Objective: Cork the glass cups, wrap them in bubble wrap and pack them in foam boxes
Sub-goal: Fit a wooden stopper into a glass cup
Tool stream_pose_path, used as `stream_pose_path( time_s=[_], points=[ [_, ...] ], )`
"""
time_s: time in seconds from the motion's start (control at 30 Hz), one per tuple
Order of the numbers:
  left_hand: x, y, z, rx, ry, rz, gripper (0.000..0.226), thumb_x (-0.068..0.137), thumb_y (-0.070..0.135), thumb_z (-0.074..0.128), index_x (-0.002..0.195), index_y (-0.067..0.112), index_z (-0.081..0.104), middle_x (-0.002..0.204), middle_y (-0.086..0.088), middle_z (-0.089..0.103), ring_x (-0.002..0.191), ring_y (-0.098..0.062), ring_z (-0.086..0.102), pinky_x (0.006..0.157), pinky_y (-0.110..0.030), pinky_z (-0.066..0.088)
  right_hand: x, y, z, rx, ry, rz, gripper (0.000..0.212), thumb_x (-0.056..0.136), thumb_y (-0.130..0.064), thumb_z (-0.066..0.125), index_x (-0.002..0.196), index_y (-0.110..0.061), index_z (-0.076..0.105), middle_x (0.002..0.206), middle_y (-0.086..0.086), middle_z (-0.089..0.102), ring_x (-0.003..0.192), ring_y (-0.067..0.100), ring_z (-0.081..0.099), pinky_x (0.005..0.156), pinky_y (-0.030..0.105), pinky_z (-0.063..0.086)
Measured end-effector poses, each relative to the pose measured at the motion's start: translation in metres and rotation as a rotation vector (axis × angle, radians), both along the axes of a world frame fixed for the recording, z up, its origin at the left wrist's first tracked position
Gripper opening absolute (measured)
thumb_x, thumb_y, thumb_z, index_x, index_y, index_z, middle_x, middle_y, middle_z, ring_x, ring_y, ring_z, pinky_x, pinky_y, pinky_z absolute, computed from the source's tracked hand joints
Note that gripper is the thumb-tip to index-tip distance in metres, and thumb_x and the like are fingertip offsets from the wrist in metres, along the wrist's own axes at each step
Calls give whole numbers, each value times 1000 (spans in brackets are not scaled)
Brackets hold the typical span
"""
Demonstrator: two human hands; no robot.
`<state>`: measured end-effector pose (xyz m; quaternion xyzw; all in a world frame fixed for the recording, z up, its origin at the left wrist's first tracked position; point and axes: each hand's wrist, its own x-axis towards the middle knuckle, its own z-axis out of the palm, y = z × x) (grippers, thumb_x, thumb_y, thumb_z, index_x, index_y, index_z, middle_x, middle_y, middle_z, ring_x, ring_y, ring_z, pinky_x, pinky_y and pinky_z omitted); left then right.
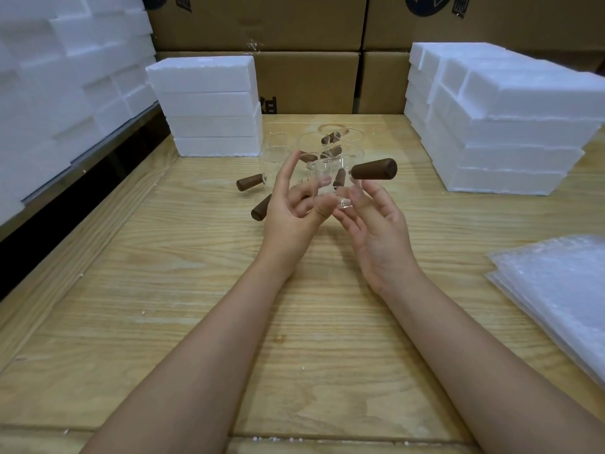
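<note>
A clear glass cup (330, 181) with a dark brown wooden handle (375, 169) pointing right is held above the table between both hands. My left hand (291, 204) grips its left wall with thumb and fingers. My right hand (376, 224) supports its base and right side from below, fingers curled round the bottom. Behind stand several more glass cups (281, 149) with brown handles (250, 182), some handles showing through the glass. No cork can be made out.
White foam boxes are stacked at back left (206, 106), along the left wall (65, 77) and at right (504, 126). Bubble wrap sheets (556, 296) lie at the right edge. Cardboard cartons (294, 34) fill the back. The wooden table (196, 273) spreads below.
</note>
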<state>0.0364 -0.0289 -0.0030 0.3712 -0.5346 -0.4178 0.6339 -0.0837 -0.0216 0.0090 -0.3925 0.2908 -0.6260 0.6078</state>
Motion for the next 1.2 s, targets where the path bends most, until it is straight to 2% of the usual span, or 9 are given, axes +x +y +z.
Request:
stream_pose_path(
  time_s=[0.1,0.27,0.47,0.63,0.73,0.83,0.97,1.1,1.2],
  points=[
    [0,1,4,75,38,2,105,50,69,77,137,25,37,113,1,70,110,-14,65,96,-35,52,-1,-2,-1,44,-79,47,29,84,-24,59,110,-11,61,91,2,69,85,18,64,85,31,54],
    [-1,-1,2,78,13,-71,39,77,36,67,113,22,59,91,12,73,89,-2,68,77,-19,53,0,-3,-2,76,-68,101,38,83,-27,57,116,-7,60,110,9,68,89,21,64,79,28,56],
    [0,-1,2,88,63,-18,45,75,31,70,113,9,61,90,8,74,93,-10,69,81,-26,57,-2,-4,-8,-142,371,-178,11,97,-30,50,99,-25,60,93,-4,64,73,12,60,67,28,50],
    [-1,0,3,113,27,3,41,75,26,66,110,6,64,89,-3,71,77,-17,68,66,-28,58,-15,-5,-1,-381,505,-495,16,91,-48,43,97,-33,46,83,-15,61,67,3,55,64,22,43],
    [-3,1,4,124,-17,-44,26,76,26,63,97,12,66,88,-11,67,67,-12,67,59,-26,58,-21,-2,-1,-548,764,-585,21,96,-34,43,87,-18,54,67,-24,58,71,2,66,61,27,50],
    [-3,4,4,129,-38,-77,22,79,24,66,97,12,67,91,-18,63,66,-11,67,59,-26,58,-22,-2,-3,-618,940,-695,33,98,-26,40,83,1,54,65,-21,54,67,25,68,54,41,49],
    [-7,6,4,109,-79,-74,39,81,12,72,117,3,60,96,-7,68,79,-14,68,74,-29,59,-27,-7,-1,-499,906,-745,37,98,-22,34,83,7,53,68,15,63,64,36,60,59,48,47],
    [-7,6,2,64,-153,-82,45,79,5,75,117,18,55,113,-5,66,96,-10,67,86,-28,55,-28,-12,-1,-295,781,-700,35,101,-23,34,76,-9,53,63,-6,56,58,4,53,55,19,39],
    [-7,6,-2,-8,-219,-71,65,71,2,82,119,26,46,124,-4,61,113,-11,61,94,-29,52,-30,-19,-1,-89,673,-628,39,100,-24,34,69,-13,54,59,-6,55,54,6,46,56,24,37]
  ],
)
